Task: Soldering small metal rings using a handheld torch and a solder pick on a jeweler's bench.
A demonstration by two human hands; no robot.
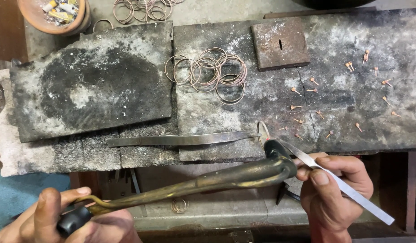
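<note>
two hands in view. left hand (pixel 59 216) has its fingers wrapped round the black grip of a brass torch (pixel 203 180), whose nozzle sits just above a thin wire ring (pixel 262 130) on the charred slab (pixel 352 112). right hand (pixel 334 184) pinches steel tweezers (pixel 338 182), tips at that ring. a second pair of tweezers (pixel 181 140) lies on the slab, loose rings (pixel 210 72) further back, small copper pins (pixel 316 96) scattered to the right.

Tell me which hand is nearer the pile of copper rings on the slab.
Right. The right hand, holding tweezers, sits below and right of the ring pile; the left hand, at the torch handle, lies farther, bottom left.
</note>
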